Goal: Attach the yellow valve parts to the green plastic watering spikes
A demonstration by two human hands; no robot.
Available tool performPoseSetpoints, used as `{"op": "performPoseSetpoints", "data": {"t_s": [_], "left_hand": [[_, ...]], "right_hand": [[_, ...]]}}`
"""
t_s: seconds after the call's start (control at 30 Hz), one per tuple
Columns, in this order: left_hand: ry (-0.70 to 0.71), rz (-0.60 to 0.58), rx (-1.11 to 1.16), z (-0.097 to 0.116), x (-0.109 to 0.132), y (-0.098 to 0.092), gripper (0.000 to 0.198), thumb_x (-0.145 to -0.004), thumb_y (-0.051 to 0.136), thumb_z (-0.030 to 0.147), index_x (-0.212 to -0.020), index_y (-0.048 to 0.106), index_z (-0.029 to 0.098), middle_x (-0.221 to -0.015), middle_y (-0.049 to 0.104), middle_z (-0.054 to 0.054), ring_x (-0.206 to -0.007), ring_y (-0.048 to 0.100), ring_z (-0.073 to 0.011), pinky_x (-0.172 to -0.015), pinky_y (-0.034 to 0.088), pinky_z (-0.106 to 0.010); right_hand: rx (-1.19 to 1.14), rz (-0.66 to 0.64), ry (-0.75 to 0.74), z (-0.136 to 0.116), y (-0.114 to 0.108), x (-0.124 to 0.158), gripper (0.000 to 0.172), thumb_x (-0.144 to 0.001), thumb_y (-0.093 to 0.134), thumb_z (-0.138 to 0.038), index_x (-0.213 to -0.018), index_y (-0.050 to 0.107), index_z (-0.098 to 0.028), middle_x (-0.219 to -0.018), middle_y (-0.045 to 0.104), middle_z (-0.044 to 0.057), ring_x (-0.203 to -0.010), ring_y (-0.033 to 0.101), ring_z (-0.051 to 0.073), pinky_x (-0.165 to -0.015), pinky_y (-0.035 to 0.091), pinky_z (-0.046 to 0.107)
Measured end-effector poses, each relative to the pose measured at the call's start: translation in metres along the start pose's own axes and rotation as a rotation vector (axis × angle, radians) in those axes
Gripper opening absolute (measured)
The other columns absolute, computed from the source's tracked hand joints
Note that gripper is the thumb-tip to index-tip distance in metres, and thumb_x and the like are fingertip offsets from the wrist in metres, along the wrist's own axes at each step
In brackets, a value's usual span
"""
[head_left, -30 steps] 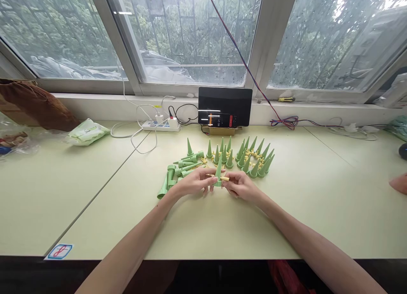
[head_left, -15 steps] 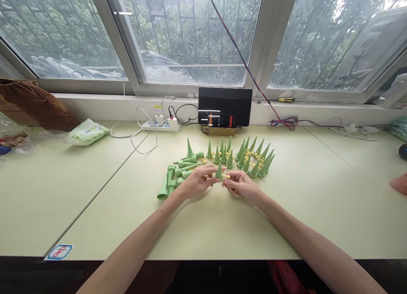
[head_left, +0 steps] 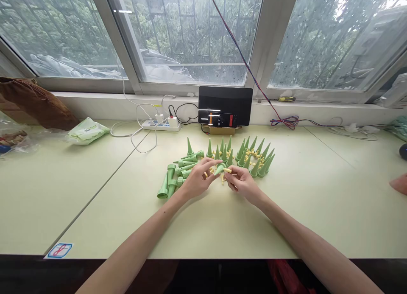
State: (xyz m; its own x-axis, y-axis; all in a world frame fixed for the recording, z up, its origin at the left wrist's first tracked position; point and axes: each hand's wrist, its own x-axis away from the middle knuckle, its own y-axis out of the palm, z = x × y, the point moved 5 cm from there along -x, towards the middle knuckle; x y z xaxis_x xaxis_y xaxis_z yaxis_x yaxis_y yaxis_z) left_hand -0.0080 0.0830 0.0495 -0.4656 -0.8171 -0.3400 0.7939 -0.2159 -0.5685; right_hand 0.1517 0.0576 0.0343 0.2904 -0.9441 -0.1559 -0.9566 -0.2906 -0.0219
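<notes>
My left hand (head_left: 201, 177) pinches a green plastic cone spike (head_left: 219, 169), tilted with its tip toward me and to the left. Close by on the right, my right hand (head_left: 243, 181) grips a small yellow plastic piece (head_left: 227, 170) beside the spike's base; whether the two touch I cannot tell. Beneath the hands another yellow piece (head_left: 223, 180) shows on the table. Several green spikes (head_left: 229, 157) stand upright just behind, with yellow pieces among them. More upright spikes (head_left: 254, 168) form a ring to the right around a heap of yellow pieces (head_left: 253, 159).
Green tubes with collars (head_left: 171, 179) lie piled left of my left hand. At the back, a black tablet (head_left: 225, 103) leans behind a phone. A power strip (head_left: 162, 124) with cables and a green-white packet (head_left: 89, 130) are farther left. Part of another person's hand (head_left: 398, 184) shows at the right edge.
The spike in my left hand has tipped from upright to slanted, its tip now toward me. My right hand and its yellow piece have shifted slightly right and up.
</notes>
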Motion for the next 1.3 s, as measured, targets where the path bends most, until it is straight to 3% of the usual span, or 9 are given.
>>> {"op": "performPoseSetpoints", "data": {"t_s": [0.07, 0.17, 0.23, 0.33, 0.5, 0.7, 0.87, 1.2, 1.3], "left_hand": [[-0.086, 0.046, 0.094, -0.002, -0.001, -0.004, 0.038, -0.091, 0.058, 0.045, -0.121, 0.061, 0.022, -0.111, 0.061, -0.007, -0.063, 0.055, -0.0087, -0.054, 0.048, -0.021], [-0.214, 0.061, 0.233, -0.006, 0.0, -0.007, 0.038, -0.092, 0.052, 0.053, -0.094, 0.062, 0.017, -0.084, 0.062, -0.003, -0.053, 0.05, -0.0083, -0.048, 0.044, -0.021], [-0.263, -0.005, 0.27, -0.007, 0.0, -0.004, 0.047, -0.093, 0.047, 0.058, -0.076, 0.059, 0.016, -0.063, 0.054, 0.001, -0.047, 0.046, -0.0084, -0.047, 0.041, -0.021], [-0.29, -0.152, 0.259, -0.005, 0.001, 0.001, 0.054, -0.093, 0.046, 0.061, -0.067, 0.059, 0.015, -0.046, 0.044, 0.004, -0.042, 0.043, -0.0084, -0.047, 0.036, -0.022], [-0.268, -0.237, 0.313, 0.001, 0.001, 0.004, 0.055, -0.092, 0.048, 0.062, -0.07, 0.064, 0.014, -0.047, 0.048, 0.003, -0.043, 0.045, -0.0085, -0.047, 0.032, -0.022], [-0.267, -0.272, 0.359, -0.004, 0.003, 0.007, 0.051, -0.091, 0.051, 0.061, -0.072, 0.058, 0.014, -0.048, 0.047, 0.004, -0.041, 0.042, -0.0076, -0.045, 0.031, -0.022], [-0.265, -0.261, 0.39, -0.005, 0.004, 0.008, 0.044, -0.09, 0.057, 0.054, -0.069, 0.048, 0.017, -0.047, 0.046, 0.006, -0.04, 0.042, -0.0075, -0.044, 0.031, -0.021], [-0.196, -0.179, 0.385, 0.0, 0.002, 0.008, 0.026, -0.087, 0.065, 0.04, -0.082, 0.06, 0.015, -0.056, 0.046, 0.006, -0.045, 0.041, -0.0066, -0.045, 0.034, -0.02], [-0.165, -0.128, 0.374, 0.001, 0.002, 0.007, 0.026, -0.086, 0.066, 0.038, -0.075, 0.056, 0.015, -0.058, 0.045, 0.006, -0.046, 0.043, -0.0063, -0.045, 0.035, -0.019]], "right_hand": [[0.047, 0.038, -0.038, -0.003, -0.001, 0.0, 0.035, -0.091, 0.059, -0.049, -0.074, 0.052, -0.02, -0.052, 0.038, -0.007, -0.045, 0.032, 0.008, -0.047, 0.028, 0.025], [0.143, 0.061, -0.079, -0.004, -0.002, 0.001, 0.035, -0.093, 0.057, -0.048, -0.073, 0.052, -0.02, -0.054, 0.038, -0.006, -0.048, 0.034, 0.01, -0.047, 0.027, 0.026], [0.208, 0.058, -0.107, -0.004, -0.002, 0.001, 0.034, -0.094, 0.056, -0.045, -0.071, 0.052, -0.02, -0.056, 0.04, -0.005, -0.05, 0.035, 0.01, -0.048, 0.027, 0.026], [0.276, 0.036, -0.147, -0.003, -0.001, 0.002, 0.03, -0.095, 0.054, -0.038, -0.073, 0.055, -0.019, -0.059, 0.043, -0.003, -0.053, 0.036, 0.011, -0.05, 0.028, 0.026], [0.313, 0.013, -0.166, -0.001, 0.0, 0.002, 0.027, -0.095, 0.054, -0.034, -0.073, 0.058, -0.018, -0.062, 0.044, -0.003, -0.055, 0.035, 0.011, -0.051, 0.028, 0.026], [0.302, 0.007, -0.184, 0.001, -0.001, 0.001, 0.027, -0.094, 0.057, -0.033, -0.072, 0.059, -0.017, -0.061, 0.046, -0.003, -0.055, 0.036, 0.01, -0.051, 0.028, 0.025], [0.185, -0.01, -0.112, 0.004, 0.0, 0.0, 0.028, -0.092, 0.059, -0.036, -0.071, 0.055, -0.018, -0.058, 0.042, -0.005, -0.049, 0.034, 0.009, -0.047, 0.027, 0.024], [-0.08, -0.133, 0.09, 0.008, 0.005, 0.002, 0.032, -0.09, 0.064, -0.046, -0.078, 0.056, -0.018, -0.048, 0.04, -0.009, -0.039, 0.029, 0.006, -0.04, 0.022, 0.022], [-0.133, -0.153, 0.118, 0.012, 0.005, 0.002, 0.033, -0.09, 0.065, -0.047, -0.078, 0.057, -0.018, -0.048, 0.041, -0.009, -0.038, 0.03, 0.005, -0.04, 0.019, 0.022]]}}
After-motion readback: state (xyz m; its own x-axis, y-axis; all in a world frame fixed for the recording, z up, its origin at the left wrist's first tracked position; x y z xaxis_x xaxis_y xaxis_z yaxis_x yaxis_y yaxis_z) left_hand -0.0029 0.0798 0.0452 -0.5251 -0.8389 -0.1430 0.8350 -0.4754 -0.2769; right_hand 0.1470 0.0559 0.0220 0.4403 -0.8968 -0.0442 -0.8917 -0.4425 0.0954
